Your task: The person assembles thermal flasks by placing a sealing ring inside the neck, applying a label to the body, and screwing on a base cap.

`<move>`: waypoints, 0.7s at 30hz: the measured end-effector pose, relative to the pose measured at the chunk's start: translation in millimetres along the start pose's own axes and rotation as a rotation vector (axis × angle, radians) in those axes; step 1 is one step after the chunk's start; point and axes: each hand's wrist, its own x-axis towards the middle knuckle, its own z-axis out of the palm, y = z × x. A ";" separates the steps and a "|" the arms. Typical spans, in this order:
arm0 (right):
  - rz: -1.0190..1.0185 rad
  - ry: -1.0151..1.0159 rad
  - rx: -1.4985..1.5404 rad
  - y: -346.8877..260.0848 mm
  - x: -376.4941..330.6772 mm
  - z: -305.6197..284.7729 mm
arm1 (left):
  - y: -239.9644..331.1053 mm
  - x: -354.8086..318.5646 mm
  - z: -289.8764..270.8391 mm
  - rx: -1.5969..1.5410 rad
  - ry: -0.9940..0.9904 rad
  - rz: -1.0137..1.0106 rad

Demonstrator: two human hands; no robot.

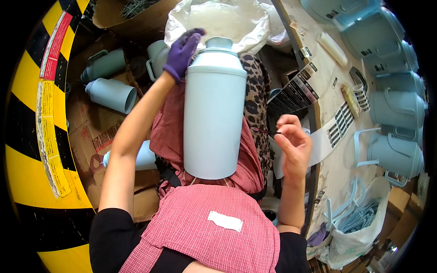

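A pale blue vacuum flask body (pixel 215 118) lies on my lap over the pink checked apron, its narrow neck pointing away from me. My left hand (pixel 181 53), in a purple glove, is beside the flask's shoulder with its fingers stretched out toward the neck. To the right of the flask, my bare right hand (pixel 293 143) pinches a thin dark strip (pixel 268 131) between thumb and fingers. The strip looks like a small sticker seen nearly edge-on, and it is held apart from the flask.
On the bench at right are a sheet of black stickers (pixel 340 123), a white roll (pixel 332 49) and several blue jugs (pixel 393 109). A sack of blue parts (pixel 359 223) stands at lower right. More flasks (pixel 111 94) lie on cardboard at left. A white sack (pixel 218 20) is ahead.
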 end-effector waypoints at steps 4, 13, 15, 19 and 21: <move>0.013 -0.116 0.220 7.5 27.2 46.4 | 62.9 -64.2 4.4 0.049 0.087 0.230; 0.178 0.031 0.302 30.1 59.8 90.8 | 88.5 -101.6 12.9 0.322 -0.204 0.103; 0.155 0.075 0.242 34.6 64.5 92.0 | 89.7 -91.0 19.1 0.452 -0.076 0.109; 0.154 0.172 0.133 45.4 76.4 92.3 | 88.0 -76.6 24.1 0.741 -0.031 0.233; 0.153 0.168 0.160 50.8 82.0 91.3 | 85.8 -74.9 24.9 0.784 -0.029 0.249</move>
